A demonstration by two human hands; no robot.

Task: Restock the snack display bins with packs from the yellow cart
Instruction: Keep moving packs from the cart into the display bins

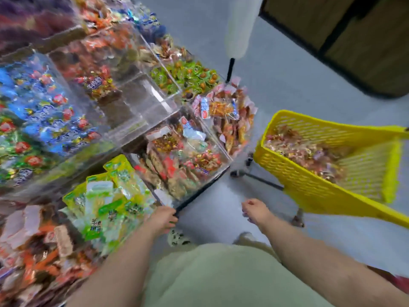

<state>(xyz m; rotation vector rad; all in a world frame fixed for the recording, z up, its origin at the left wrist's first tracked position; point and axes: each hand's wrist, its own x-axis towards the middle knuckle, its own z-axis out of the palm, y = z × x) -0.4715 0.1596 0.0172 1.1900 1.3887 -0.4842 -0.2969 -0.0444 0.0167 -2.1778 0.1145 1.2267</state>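
The left hand's (162, 219) fingers (173, 214) are curling at the dark front edge of a clear display bin (195, 195). Motion blur is hiding whether they are gripping it or only touching it. The right hand's (255, 211) fingers (246, 209) are hanging loosely curled over the grey floor (287, 74), with nothing visibly held. Just left of the left hand, green packs (106, 202) are filling a neighbouring bin. To the right, the yellow cart (309, 187) is standing tilted in the frame, near the display bins. Wrapped snack packs (307, 151) are lying heaped inside it.
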